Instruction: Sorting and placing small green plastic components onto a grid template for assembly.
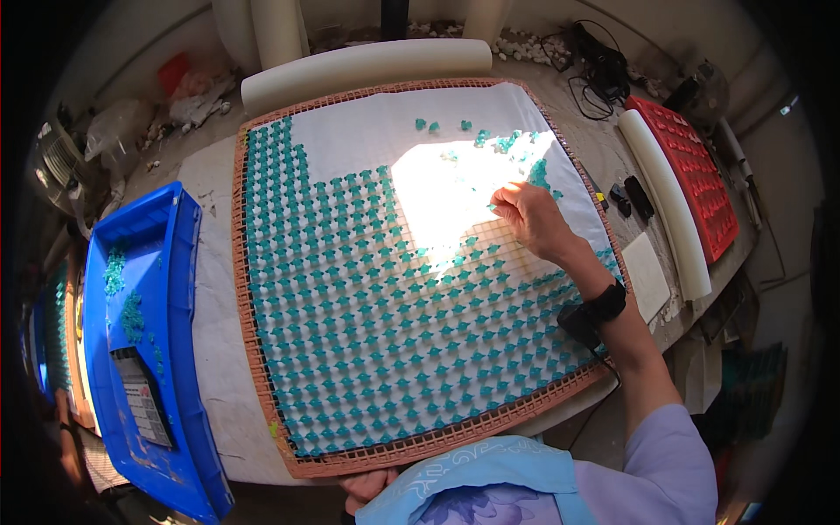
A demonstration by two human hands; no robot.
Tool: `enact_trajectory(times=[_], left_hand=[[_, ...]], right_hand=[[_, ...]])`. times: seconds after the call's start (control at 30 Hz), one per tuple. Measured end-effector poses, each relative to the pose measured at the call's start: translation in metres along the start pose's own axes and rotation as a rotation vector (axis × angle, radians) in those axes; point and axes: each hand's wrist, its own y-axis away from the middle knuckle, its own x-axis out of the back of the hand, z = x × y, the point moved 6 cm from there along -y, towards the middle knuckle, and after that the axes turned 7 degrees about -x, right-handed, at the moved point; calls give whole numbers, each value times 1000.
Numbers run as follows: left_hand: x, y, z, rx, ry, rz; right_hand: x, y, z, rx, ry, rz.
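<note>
My right hand (529, 214) hangs over the far right part of a framed mesh tray (262, 398), thumb and fingertips pinched together. A small teal piece (493, 207) shows at the fingertips. Rows of similar teal, winged-looking pieces (376, 289) cover the left and near parts of the tray. Close by the hand, loose teal pieces (534, 162) lie scattered on a white sheet (350, 140), some washed out by bright sunlight. At the tray's near edge my left hand (367, 486) has its fingers curled; my clothing partly hides it, and whatever it holds cannot be seen.
To the left stands a blue bin (188, 350) with teal pieces and a dark, labelled flat object (143, 398) inside. Beyond the tray lies a white roll (367, 74). A red tray (691, 179) and another white roll (669, 210) are on the right, near black cables (599, 70).
</note>
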Motion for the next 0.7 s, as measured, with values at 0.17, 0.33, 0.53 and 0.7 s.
enact_trajectory(times=[0.17,0.33,0.53,0.7], left_hand=[[-2,3,-3,-3,12,-15],[-1,-3,0,-53,-2,31],[0,-7,3,-95,-77,56],[-1,-3,0,-63,-19,38]], right_hand=[[-3,16,-15,141,-89,-127],[-6,18,-16,167,39,-137],[-9,18,-19,185,80,-143],[0,25,-22,174,7,-62]])
